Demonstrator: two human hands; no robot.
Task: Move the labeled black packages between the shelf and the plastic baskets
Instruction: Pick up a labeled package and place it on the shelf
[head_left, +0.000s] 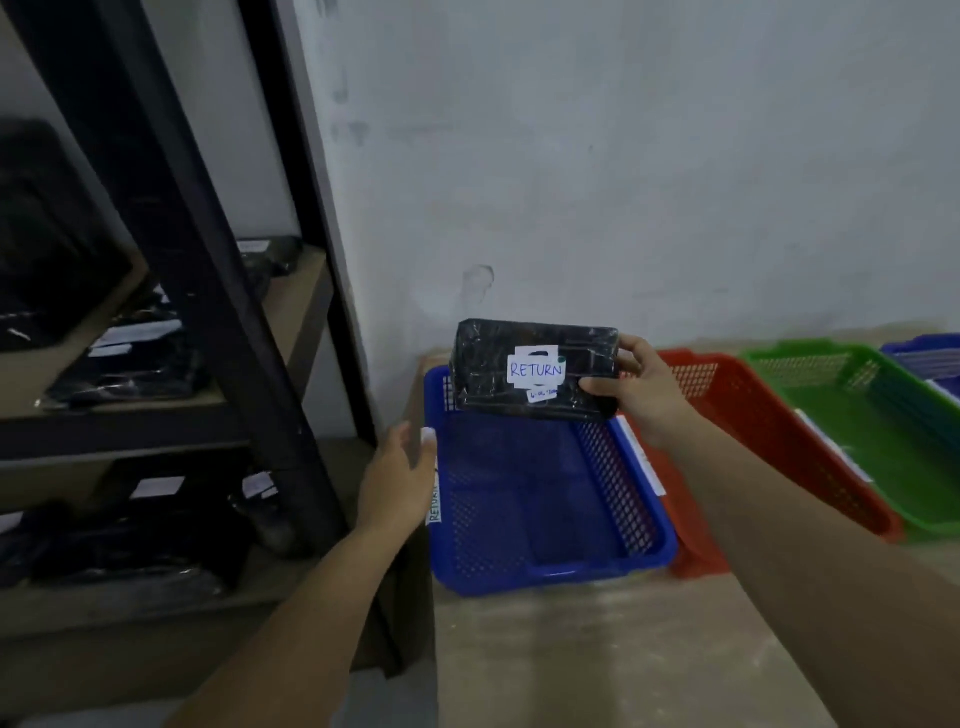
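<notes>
A black wrapped package (493, 374) with a white label reading RETURN hangs in the air over the far end of the blue basket (550, 569). My right hand (641, 392) grips its right end, thumb on the front face. My left hand (397, 475) is beside the blue basket's left rim with relaxed fingers, holding nothing. The basket's left rim carries a white tag. Several more black packages with white labels (130, 358) lie on the dark shelf unit (218, 291) at the left.
A red basket (769, 415), a green basket (872, 410) and another blue one (930, 353) stand in a row to the right on the wooden table (597, 660). The white wall rises behind them. The shelf's dark upright stands close to my left arm.
</notes>
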